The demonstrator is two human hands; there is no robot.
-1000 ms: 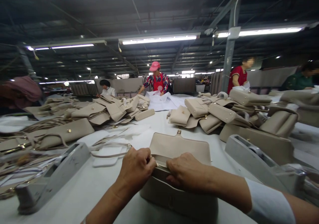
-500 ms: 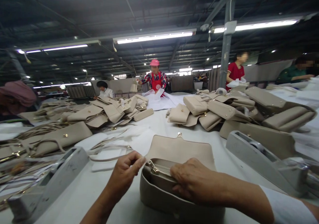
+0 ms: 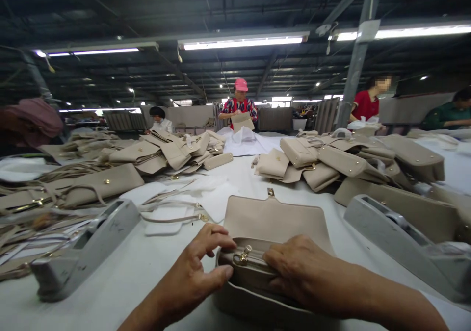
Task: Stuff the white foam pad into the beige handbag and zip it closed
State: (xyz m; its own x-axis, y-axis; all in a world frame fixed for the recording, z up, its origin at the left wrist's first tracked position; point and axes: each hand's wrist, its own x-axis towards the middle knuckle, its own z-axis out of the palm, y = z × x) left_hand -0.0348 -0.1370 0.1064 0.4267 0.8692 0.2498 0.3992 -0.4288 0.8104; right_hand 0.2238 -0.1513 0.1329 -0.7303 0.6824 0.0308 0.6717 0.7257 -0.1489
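A beige handbag [image 3: 275,219] stands in front of me, its flap thrown back and its mouth open. Gold metal hardware [image 3: 241,256] shows at the left end of its inner zipped section. My right hand [image 3: 309,269] reaches into the mouth, fingers closed on the inner section; the fingertips are partly hidden inside. At the bag's left side is my left hand [image 3: 206,267], thumb and fingers apart around the corner near the hardware. A thin beige strap [image 3: 172,219] lies on the table beyond my left hand.
Grey tape dispensers stand at left [image 3: 88,247] and right [image 3: 401,242]. Beige bags are heaped at left [image 3: 136,152] and right [image 3: 331,162] on the white-covered table [image 3: 176,282]. A person in a pink cap [image 3: 239,105] works across the table; others sit or stand around.
My left thumb and fingers have spread from a pinch at the bag's left corner. The view has shifted slightly. The person opposite now holds up a beige piece.
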